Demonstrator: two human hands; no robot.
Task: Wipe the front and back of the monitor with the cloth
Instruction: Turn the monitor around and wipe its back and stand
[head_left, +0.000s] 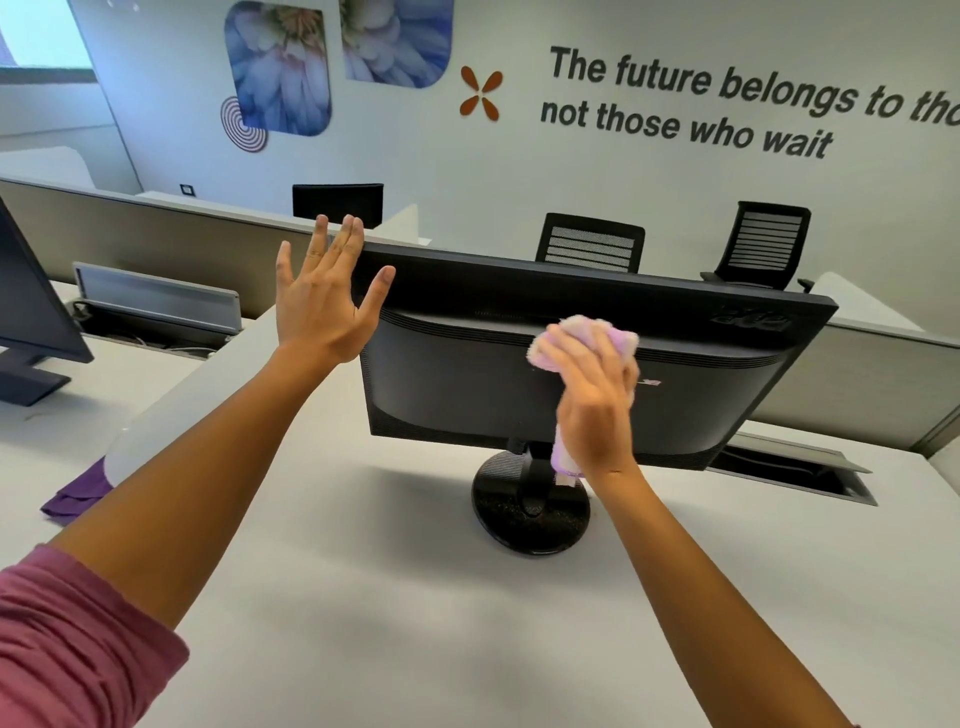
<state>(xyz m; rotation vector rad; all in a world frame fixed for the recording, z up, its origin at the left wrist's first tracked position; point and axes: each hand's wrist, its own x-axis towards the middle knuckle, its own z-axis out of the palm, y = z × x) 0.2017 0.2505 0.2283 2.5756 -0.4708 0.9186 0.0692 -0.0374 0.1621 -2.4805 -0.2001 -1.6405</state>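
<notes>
A black monitor stands on a round base on the white desk, its back turned toward me and its screen hidden. My right hand holds a bunched pink and lilac cloth against the upper middle of the monitor's back, and a strip of the cloth hangs below the wrist. My left hand is raised with fingers spread and straight beside the monitor's top left corner; the thumb lies at the edge of the casing.
A second monitor stands at the far left. A purple cloth lies at the left edge of the desk. Open cable trays sit behind the monitor and at the left. Two mesh office chairs stand beyond the partition.
</notes>
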